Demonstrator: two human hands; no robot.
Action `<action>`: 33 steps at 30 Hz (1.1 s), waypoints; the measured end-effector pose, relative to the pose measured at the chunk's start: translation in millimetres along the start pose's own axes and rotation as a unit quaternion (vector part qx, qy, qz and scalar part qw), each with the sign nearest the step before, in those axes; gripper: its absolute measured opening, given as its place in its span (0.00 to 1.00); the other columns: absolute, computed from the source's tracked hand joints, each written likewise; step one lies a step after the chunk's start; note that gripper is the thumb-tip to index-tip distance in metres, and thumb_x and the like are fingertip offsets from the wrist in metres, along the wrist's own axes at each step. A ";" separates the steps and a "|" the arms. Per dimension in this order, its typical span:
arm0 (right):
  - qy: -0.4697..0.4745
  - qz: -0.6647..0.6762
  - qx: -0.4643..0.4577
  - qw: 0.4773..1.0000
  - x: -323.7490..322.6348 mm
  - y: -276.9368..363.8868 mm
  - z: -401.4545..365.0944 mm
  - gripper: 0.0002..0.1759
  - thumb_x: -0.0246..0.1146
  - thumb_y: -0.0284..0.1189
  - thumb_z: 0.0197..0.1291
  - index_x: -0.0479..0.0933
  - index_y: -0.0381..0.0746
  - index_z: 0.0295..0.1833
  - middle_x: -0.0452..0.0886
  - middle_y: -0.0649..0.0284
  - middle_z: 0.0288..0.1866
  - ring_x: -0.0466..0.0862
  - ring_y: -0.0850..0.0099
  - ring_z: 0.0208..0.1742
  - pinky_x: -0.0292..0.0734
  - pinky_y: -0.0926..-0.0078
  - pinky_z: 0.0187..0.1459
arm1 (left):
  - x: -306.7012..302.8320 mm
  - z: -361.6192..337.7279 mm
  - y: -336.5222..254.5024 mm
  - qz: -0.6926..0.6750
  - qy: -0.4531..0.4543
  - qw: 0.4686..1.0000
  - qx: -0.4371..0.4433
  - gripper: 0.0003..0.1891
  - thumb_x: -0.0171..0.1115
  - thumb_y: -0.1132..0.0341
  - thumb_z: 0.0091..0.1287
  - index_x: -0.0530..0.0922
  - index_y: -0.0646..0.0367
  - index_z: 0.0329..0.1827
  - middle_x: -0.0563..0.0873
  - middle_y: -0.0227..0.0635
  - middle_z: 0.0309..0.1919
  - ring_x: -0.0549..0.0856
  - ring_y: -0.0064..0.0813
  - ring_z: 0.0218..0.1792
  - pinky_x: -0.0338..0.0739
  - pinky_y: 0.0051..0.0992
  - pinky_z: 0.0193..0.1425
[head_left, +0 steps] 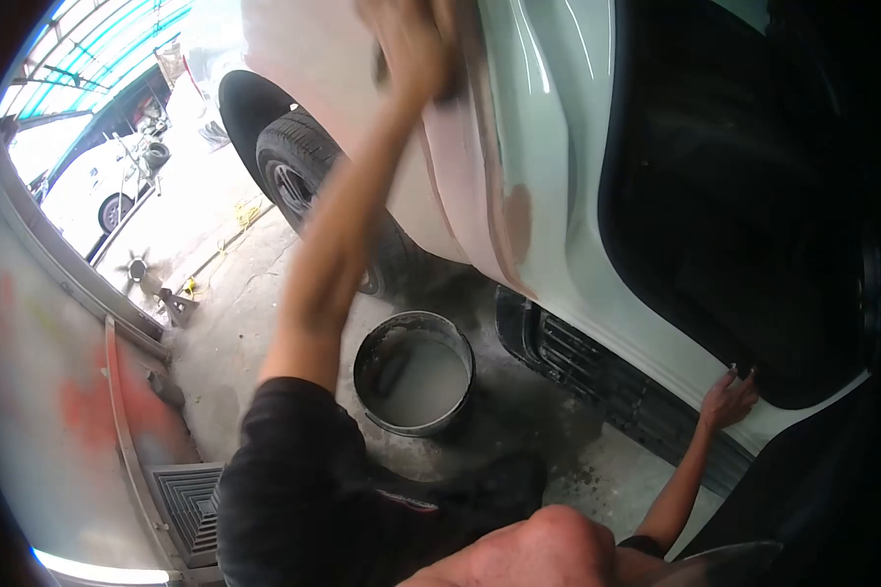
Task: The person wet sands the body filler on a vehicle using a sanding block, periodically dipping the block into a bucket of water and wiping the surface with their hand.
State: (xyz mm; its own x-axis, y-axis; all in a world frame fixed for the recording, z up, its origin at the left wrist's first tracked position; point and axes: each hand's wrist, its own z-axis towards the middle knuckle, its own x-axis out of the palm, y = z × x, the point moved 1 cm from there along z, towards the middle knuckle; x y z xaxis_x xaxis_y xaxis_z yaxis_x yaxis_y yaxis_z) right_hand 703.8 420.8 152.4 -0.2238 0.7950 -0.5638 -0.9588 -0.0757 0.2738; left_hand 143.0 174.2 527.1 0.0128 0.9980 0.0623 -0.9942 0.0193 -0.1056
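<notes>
Pale panel, dark pad under your left hand

You are grasping a dark pad [380, 65] in your left hand [411, 44], whose blurred grip is pressing it against the pale car panel [313, 39]. Your right hand [729, 399] is resting its fingertips on the door sill [646, 342], its grip released, above the black side step [612, 382]. A bucket [361, 391] of cloudy grey liquid is standing on the concrete floor [220, 352], a dark object [392, 372] sitting inside
</notes>
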 end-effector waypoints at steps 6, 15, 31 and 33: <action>-0.002 -0.016 0.017 1.000 -5.6 6.6 2.7 0.31 0.56 0.52 0.74 0.71 0.50 0.76 0.74 0.48 0.65 0.80 0.49 0.61 0.73 0.50 0.62 | -7.1 -42.0 -4.1 0.008 -0.022 0.996 0.084 0.27 0.60 0.60 0.74 0.73 0.55 0.76 0.75 0.62 0.68 0.65 0.65 0.72 0.54 0.55 0.79; -0.002 -0.016 0.012 1.000 -5.8 4.2 -1.7 0.31 0.54 0.53 0.75 0.71 0.50 0.76 0.75 0.48 0.64 0.80 0.50 0.61 0.73 0.50 0.59 | -2.2 -51.3 -6.0 -0.008 -0.039 0.995 0.095 0.26 0.68 0.60 0.67 0.81 0.48 0.70 0.66 0.70 0.70 0.65 0.64 0.72 0.56 0.55 0.77; -0.006 0.006 0.008 1.000 -7.9 3.1 -2.5 0.30 0.54 0.52 0.75 0.70 0.50 0.76 0.73 0.50 0.62 0.79 0.48 0.57 0.72 0.48 0.58 | -5.0 -30.4 -7.0 0.034 -0.040 0.996 0.068 0.31 0.65 0.58 0.71 0.72 0.47 0.78 0.68 0.70 0.69 0.66 0.66 0.70 0.55 0.60 0.77; -0.004 0.011 0.013 1.000 -9.2 6.5 -1.9 0.30 0.54 0.52 0.75 0.70 0.50 0.76 0.73 0.50 0.62 0.79 0.48 0.57 0.72 0.48 0.58 | 4.8 38.9 -5.7 0.043 -0.070 0.997 0.011 0.27 0.61 0.57 0.74 0.73 0.47 0.76 0.74 0.65 0.66 0.67 0.64 0.69 0.56 0.58 0.77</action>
State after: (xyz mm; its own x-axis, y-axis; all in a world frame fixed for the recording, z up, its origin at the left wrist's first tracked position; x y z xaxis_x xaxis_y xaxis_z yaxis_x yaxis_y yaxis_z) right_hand 699.4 411.9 157.9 -0.2433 0.7978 -0.5517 -0.9490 -0.0781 0.3055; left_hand 144.5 176.5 566.7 -0.0862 0.9774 0.1929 -0.9931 -0.0690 -0.0944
